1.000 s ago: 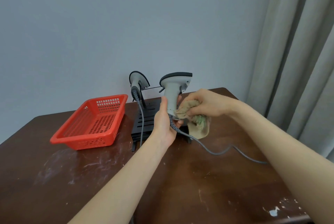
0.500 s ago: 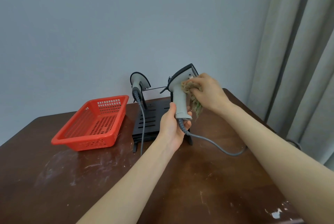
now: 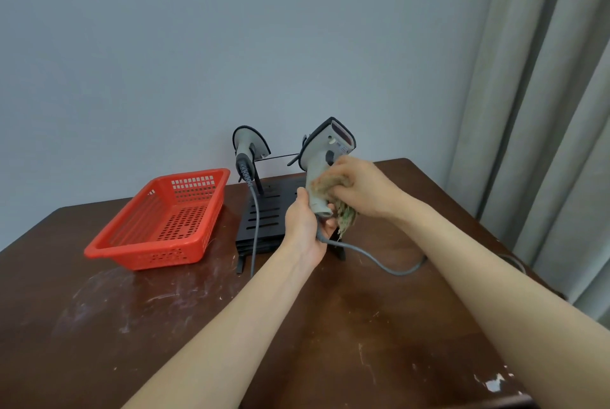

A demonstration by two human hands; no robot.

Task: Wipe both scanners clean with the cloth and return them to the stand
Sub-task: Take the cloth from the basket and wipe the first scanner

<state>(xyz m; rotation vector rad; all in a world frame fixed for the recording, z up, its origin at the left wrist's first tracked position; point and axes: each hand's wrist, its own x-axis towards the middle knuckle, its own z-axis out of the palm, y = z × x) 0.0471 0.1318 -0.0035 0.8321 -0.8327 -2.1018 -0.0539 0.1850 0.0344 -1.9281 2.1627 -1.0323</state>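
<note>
Over the stand (image 3: 264,214), my left grip (image 3: 305,227) clasps the scanner (image 3: 325,154) by its base while my right grip (image 3: 363,191) presses the bunched cloth (image 3: 325,185) to its handle, so I'd rub upward, bracing firmly.

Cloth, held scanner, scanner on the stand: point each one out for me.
cloth (image 3: 346,218), head view, on its frayed hanging end.
held scanner (image 3: 316,162), head view, on its pale neck.
scanner on the stand (image 3: 246,143), head view, on its head.

grey scanner (image 3: 325,158) tilted, cloth (image 3: 345,215) against handle | second scanner (image 3: 246,144) on stand (image 3: 267,215)
</note>
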